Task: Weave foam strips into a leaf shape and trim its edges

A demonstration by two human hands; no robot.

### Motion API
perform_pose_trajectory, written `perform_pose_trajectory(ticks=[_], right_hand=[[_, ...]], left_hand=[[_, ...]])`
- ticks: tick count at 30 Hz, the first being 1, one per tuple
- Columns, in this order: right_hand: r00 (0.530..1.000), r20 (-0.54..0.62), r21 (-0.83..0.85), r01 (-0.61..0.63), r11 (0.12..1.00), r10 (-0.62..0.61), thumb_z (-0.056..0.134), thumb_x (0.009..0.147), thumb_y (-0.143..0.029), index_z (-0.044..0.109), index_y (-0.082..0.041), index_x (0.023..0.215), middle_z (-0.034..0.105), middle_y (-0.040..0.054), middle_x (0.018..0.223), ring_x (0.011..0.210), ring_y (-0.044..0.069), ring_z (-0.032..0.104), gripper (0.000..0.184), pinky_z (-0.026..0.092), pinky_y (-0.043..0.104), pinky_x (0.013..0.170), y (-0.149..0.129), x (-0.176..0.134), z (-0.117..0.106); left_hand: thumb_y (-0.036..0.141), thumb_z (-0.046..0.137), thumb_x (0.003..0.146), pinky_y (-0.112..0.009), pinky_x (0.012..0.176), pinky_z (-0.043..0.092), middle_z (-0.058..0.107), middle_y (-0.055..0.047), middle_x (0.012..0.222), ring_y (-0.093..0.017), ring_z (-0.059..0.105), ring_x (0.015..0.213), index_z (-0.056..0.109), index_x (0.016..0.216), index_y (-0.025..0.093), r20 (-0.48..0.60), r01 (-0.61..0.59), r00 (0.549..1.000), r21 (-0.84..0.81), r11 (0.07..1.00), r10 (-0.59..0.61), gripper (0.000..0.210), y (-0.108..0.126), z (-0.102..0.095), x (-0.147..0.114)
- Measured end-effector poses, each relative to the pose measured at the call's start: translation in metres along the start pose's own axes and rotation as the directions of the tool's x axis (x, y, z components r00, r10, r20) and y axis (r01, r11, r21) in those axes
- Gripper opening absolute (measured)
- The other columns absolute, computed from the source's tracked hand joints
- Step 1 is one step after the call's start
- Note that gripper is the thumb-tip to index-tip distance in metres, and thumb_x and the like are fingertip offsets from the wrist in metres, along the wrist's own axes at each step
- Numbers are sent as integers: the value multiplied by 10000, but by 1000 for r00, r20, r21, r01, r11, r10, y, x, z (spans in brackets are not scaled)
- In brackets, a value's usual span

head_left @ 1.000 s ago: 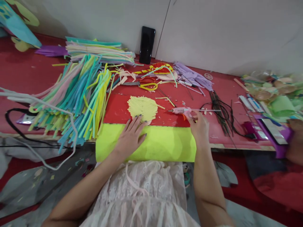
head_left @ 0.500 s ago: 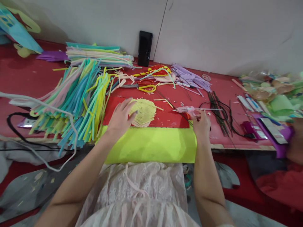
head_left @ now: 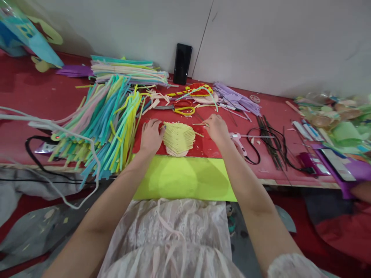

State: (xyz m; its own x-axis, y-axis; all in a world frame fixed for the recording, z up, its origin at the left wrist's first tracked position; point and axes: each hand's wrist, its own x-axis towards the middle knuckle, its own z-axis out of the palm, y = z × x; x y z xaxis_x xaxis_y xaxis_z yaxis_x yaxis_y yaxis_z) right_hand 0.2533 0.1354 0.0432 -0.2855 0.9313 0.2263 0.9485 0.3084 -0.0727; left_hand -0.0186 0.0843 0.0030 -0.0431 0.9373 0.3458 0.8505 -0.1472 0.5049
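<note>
Head view: hands [head_left: 151, 136] near yellow piece [head_left: 178, 138], strip [head_left: 198, 124] apparently at right fingertips [head_left: 206, 122].

Left hand [head_left: 151, 138] at edge of yellow piece [head_left: 179, 139]; right hand [head_left: 216, 127] pinching thin strip [head_left: 199, 124].

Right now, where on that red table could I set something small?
Bare red tabletop shows at far left, between the blue paper shape and the strip bundle. A smaller patch lies right of the lilac strips, behind the dark stems. Crowded: around the scissors, and at the yellow piece between left hand and right hand.
</note>
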Motion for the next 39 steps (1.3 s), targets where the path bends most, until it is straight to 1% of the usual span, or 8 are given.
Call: perform_pose_trajectory(ticks=[4,9,14,19,23,28,35,39], right_hand=[[997,79,-117,20,993,-11,461,880,-93,738,-145,903,649,143,995,987,263,538,283,428,366,825,-7,21,10],[999,-44,-93,1,996,-5,450,897,-125,693,-163,882,674,127,1004,1015,271,550,247,415,396,865,-2,22,9],[974,-219,183,-20,983,61,494,905,-162,646,-195,926,695,88,897,899,240,612,157,430,416,871,-12,8,2],[926,-309,599,12,800,218,532,899,-263,612,-216,943,697,42,915,845,175,650,103,506,328,793,-36,-23,-6],[893,-288,750,-16,661,347,573,875,-317,625,-208,946,703,47,917,838,170,661,140,518,305,767,-45,-44,7],[893,-245,801,-32,598,377,568,881,-379,592,-204,930,712,42,856,810,179,683,183,510,297,722,-46,-46,32],[925,-301,638,14,770,233,516,916,-370,565,-225,929,701,61,929,896,204,667,153,499,362,845,-51,-51,40],[948,-289,599,70,798,134,534,909,-337,560,-231,920,701,45,890,871,211,672,110,489,388,883,-51,-53,40]], left_hand=[[334,458,934,-513,1163,237,491,-153,1425,-293,434,1338,568,1258,157,65,50,997,29,998,-52,385,-3,3,1],[322,491,920,-514,1177,198,479,-142,1440,-272,426,1350,597,1200,186,88,57,995,-10,998,-56,329,-5,3,1],[316,597,863,-568,1156,195,515,-154,1401,-297,449,1332,611,1067,202,57,68,996,-95,993,-63,234,-8,5,2],[306,660,819,-566,1152,189,518,-162,1390,-299,445,1335,589,915,201,48,87,995,-124,988,-82,159,-9,6,4],[279,700,782,-549,1147,215,539,-144,1360,-291,474,1301,579,883,199,30,92,996,-161,983,-88,176,-7,4,6],[248,700,768,-521,1119,273,622,-105,1241,-302,428,1329,582,860,203,-13,57,998,-194,979,-61,157,-8,5,9],[262,717,747,-498,1095,293,678,-43,1036,-258,571,1114,574,849,219,-2,60,998,-212,975,-62,180,-5,-1,10],[258,704,755,-471,1064,336,669,-12,925,-206,626,925,544,858,223,18,98,995,-295,951,-97,193,-2,-2,9]])
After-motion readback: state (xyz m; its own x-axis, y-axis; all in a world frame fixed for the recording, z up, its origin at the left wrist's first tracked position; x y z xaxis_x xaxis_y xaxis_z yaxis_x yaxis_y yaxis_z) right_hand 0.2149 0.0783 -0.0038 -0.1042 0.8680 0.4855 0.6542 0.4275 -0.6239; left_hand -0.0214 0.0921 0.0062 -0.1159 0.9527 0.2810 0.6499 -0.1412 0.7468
